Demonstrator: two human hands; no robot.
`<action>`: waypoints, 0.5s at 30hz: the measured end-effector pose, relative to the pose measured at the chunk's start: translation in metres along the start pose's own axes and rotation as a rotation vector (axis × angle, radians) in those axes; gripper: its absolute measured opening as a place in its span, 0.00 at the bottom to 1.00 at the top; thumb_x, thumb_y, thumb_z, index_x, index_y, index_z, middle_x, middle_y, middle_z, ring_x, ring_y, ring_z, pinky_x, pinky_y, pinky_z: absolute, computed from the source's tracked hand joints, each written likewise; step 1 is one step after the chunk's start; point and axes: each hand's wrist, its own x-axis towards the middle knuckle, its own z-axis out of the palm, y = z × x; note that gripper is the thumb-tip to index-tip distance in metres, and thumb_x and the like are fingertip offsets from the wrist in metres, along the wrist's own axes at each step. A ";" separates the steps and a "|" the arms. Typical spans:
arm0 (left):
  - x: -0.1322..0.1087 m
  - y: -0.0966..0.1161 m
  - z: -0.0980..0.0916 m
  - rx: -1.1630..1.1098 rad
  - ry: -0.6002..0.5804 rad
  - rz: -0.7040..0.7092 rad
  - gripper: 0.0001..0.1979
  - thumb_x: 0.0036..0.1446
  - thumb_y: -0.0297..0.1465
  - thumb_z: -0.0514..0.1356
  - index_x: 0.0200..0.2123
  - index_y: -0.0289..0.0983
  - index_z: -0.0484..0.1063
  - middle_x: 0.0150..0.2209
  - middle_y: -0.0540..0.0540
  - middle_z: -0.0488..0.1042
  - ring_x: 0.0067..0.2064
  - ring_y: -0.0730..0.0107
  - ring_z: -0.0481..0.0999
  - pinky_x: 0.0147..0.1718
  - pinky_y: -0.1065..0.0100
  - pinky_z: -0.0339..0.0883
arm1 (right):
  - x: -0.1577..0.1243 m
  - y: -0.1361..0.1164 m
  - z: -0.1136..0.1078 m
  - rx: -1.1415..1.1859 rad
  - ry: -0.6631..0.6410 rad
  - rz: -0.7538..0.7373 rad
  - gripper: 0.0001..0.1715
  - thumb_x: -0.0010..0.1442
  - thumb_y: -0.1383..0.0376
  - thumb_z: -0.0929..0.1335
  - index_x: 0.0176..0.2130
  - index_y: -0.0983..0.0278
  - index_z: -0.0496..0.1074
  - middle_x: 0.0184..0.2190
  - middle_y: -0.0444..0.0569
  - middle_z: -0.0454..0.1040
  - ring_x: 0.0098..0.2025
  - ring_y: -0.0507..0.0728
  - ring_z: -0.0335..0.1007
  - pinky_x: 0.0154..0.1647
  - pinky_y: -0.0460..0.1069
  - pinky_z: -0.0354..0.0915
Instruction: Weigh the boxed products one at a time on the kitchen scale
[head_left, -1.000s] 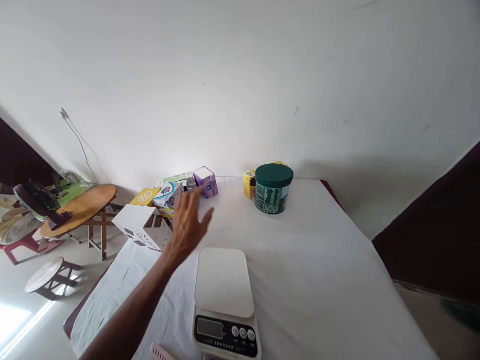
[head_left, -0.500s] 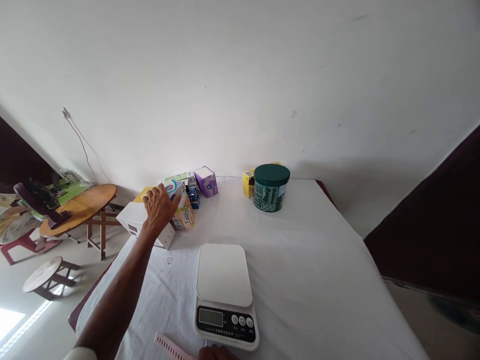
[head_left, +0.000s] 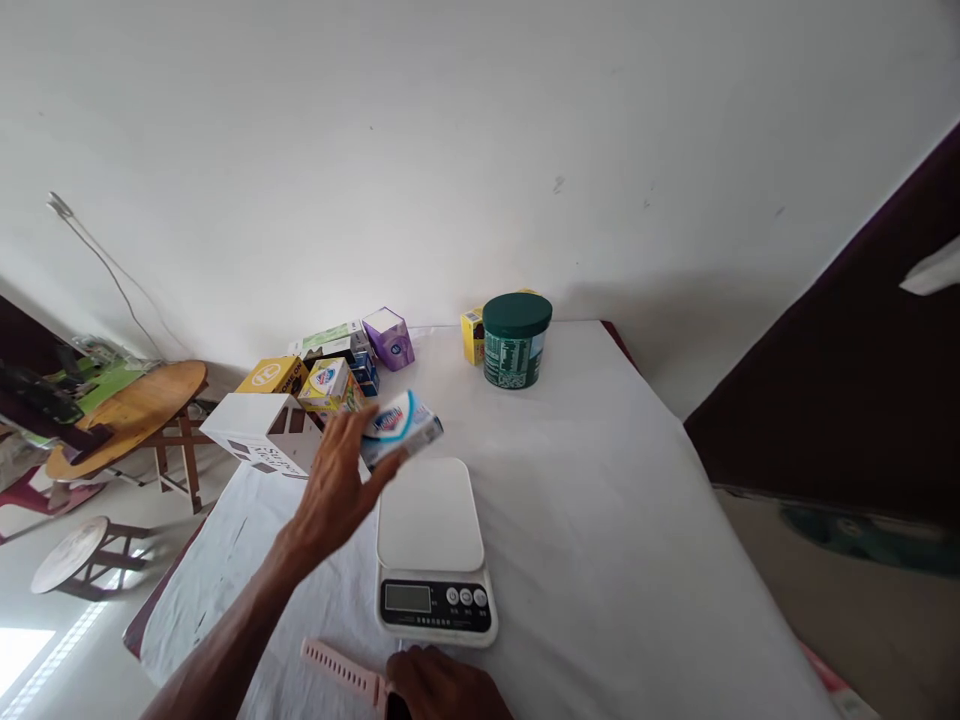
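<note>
My left hand grips a small white and blue soap box and holds it in the air just above the far left corner of a white kitchen scale. The scale's platform is bare and its display faces me. At the bottom edge my right hand rests on the white tablecloth just in front of the scale, beside a pink watch strap; its fingers are curled, and whether they hold the strap is unclear.
A white box, a yellow box, another soap box, a purple box and several small cartons cluster at the table's far left. A green-lidded tub stands at the back. A round wooden table and stool stand left.
My left hand reached into the pile of boxes, took the white and blue soap box and carried it back toward the scale. My right hand has come into view at the bottom.
</note>
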 end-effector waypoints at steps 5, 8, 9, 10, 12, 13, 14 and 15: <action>-0.038 0.016 0.030 -0.134 -0.197 0.032 0.25 0.67 0.38 0.60 0.64 0.42 0.59 0.54 0.39 0.70 0.55 0.53 0.71 0.53 0.53 0.69 | 0.006 -0.004 -0.019 0.045 -0.039 0.023 0.13 0.60 0.68 0.70 0.37 0.58 0.61 0.28 0.38 0.74 0.25 0.52 0.69 0.22 0.50 0.50; -0.047 0.013 0.038 -0.131 -0.234 0.026 0.26 0.66 0.36 0.61 0.64 0.42 0.58 0.55 0.39 0.70 0.55 0.53 0.70 0.53 0.53 0.68 | 0.009 -0.005 -0.023 0.039 -0.033 0.022 0.13 0.59 0.69 0.71 0.36 0.59 0.61 0.27 0.38 0.74 0.24 0.51 0.68 0.21 0.49 0.49; -0.049 0.012 0.039 -0.121 -0.241 0.025 0.27 0.66 0.35 0.62 0.64 0.42 0.58 0.55 0.40 0.70 0.55 0.53 0.70 0.54 0.52 0.68 | 0.009 -0.005 -0.024 0.031 -0.029 0.021 0.14 0.58 0.70 0.71 0.35 0.59 0.61 0.27 0.38 0.74 0.24 0.51 0.68 0.20 0.49 0.48; -0.050 0.010 0.040 -0.107 -0.246 0.024 0.27 0.65 0.35 0.62 0.64 0.42 0.59 0.55 0.40 0.70 0.55 0.53 0.69 0.53 0.52 0.68 | 0.010 -0.005 -0.024 0.023 -0.025 0.019 0.14 0.58 0.69 0.72 0.35 0.59 0.61 0.27 0.38 0.74 0.24 0.51 0.68 0.20 0.49 0.47; -0.053 0.008 0.040 -0.076 -0.254 0.026 0.27 0.64 0.34 0.63 0.63 0.43 0.58 0.56 0.40 0.69 0.55 0.52 0.69 0.53 0.51 0.67 | 0.011 -0.006 -0.023 0.016 -0.017 0.012 0.14 0.58 0.69 0.71 0.35 0.59 0.61 0.27 0.37 0.74 0.23 0.51 0.67 0.20 0.49 0.47; -0.053 0.008 0.040 -0.062 -0.257 0.029 0.29 0.63 0.34 0.64 0.64 0.43 0.58 0.56 0.40 0.69 0.55 0.51 0.69 0.54 0.50 0.67 | 0.011 -0.006 -0.022 0.014 -0.010 0.011 0.13 0.59 0.69 0.71 0.35 0.59 0.61 0.27 0.37 0.74 0.23 0.51 0.67 0.20 0.49 0.47; -0.054 0.008 0.039 -0.048 -0.261 0.033 0.31 0.62 0.36 0.66 0.64 0.43 0.57 0.57 0.39 0.68 0.56 0.51 0.69 0.54 0.49 0.67 | 0.011 -0.006 -0.022 0.010 -0.001 0.011 0.13 0.59 0.69 0.71 0.35 0.59 0.61 0.27 0.37 0.74 0.23 0.50 0.66 0.20 0.49 0.47; -0.054 0.008 0.038 -0.035 -0.262 0.035 0.34 0.61 0.37 0.67 0.65 0.43 0.56 0.58 0.38 0.68 0.57 0.50 0.69 0.54 0.49 0.66 | 0.011 -0.006 -0.021 0.003 0.012 0.011 0.13 0.60 0.69 0.71 0.35 0.59 0.61 0.27 0.37 0.74 0.22 0.50 0.67 0.19 0.50 0.47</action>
